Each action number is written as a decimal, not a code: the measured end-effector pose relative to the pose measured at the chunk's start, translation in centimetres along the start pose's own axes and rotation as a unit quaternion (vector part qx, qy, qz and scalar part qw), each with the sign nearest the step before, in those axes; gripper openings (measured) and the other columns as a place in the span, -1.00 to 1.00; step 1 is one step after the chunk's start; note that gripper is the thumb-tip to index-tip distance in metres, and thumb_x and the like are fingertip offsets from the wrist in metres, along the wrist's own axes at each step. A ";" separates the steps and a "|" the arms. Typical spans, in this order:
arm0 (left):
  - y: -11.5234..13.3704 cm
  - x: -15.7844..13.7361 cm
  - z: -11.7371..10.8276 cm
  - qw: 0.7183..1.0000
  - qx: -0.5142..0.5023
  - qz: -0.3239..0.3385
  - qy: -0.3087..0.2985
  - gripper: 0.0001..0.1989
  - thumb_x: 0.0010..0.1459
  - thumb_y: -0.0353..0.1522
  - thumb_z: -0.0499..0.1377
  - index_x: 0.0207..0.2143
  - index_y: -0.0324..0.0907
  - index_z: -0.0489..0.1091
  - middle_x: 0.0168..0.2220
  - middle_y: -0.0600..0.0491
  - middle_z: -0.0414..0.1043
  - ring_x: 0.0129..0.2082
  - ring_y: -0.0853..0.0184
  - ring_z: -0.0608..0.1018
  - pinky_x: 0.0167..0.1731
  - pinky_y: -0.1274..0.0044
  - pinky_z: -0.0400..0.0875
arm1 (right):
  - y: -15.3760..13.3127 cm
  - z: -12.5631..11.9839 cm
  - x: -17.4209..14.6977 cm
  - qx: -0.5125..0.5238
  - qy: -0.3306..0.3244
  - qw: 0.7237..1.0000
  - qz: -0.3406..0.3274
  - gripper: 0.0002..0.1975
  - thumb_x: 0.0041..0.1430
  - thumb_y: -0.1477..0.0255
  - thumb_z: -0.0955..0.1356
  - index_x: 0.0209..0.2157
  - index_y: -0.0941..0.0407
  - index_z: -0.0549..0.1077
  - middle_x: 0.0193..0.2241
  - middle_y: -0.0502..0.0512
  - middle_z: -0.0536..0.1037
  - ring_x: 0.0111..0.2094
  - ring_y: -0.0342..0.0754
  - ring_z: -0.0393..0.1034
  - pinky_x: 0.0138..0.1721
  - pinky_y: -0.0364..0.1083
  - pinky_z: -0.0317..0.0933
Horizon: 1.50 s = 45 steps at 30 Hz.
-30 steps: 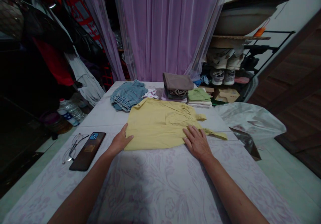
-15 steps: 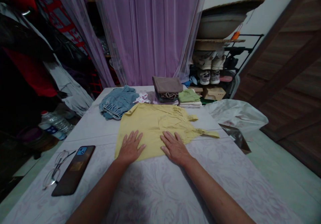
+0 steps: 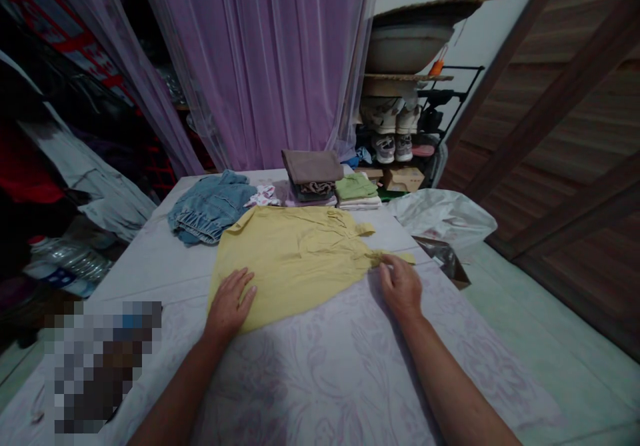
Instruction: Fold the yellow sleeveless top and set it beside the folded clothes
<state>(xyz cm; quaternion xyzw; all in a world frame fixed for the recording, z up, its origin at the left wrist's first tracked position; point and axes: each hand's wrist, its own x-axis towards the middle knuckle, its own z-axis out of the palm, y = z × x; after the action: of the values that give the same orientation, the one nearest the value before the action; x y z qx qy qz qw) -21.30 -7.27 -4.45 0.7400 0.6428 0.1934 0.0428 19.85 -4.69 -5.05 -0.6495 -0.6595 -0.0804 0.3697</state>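
Note:
A yellow strappy top (image 3: 280, 249) lies spread on its side on the cloth-covered bed or table, its knotted straps pointing right. My left hand (image 3: 231, 305) rests on the top's lower left part, fingers stretched out and holding nothing. At the right end, my right hand (image 3: 403, 287) pinches the near strap by its knot between thumb and fingers. The tip of that strap (image 3: 409, 258) shows beyond the fingers. Creases run across the top's right half.
Behind the top lie crumpled denim (image 3: 210, 206), a small patterned cloth (image 3: 263, 196), a folded dark pile (image 3: 314, 169) and a folded green pile (image 3: 356, 187). A white plastic bag (image 3: 445, 216) stands off the right edge. Pixelation hides the front left area.
My right hand has moved right from the top's middle to the near strap and closed on it. My left hand stays on the left part. The view has turned right.

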 end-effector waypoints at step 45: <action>14.8 3.0 5.9 0.974 0.034 0.199 -0.101 -0.41 0.27 0.02 -0.05 0.30 0.12 0.12 0.37 0.01 0.03 0.36 0.07 0.08 0.30 0.08 -0.13 | 2.0 0.0 6.6 0.457 0.013 0.848 0.270 -0.65 -0.19 0.30 0.42 -0.29 0.13 0.51 -0.36 0.05 0.57 -0.34 -0.05 0.44 -0.26 -0.04 0.36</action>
<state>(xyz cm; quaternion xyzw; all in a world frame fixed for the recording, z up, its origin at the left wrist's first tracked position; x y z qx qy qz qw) -5.11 -5.74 -4.60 0.8699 0.4811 0.1001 0.0429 22.42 0.87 -1.94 -0.5584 -0.4159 0.3246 0.6402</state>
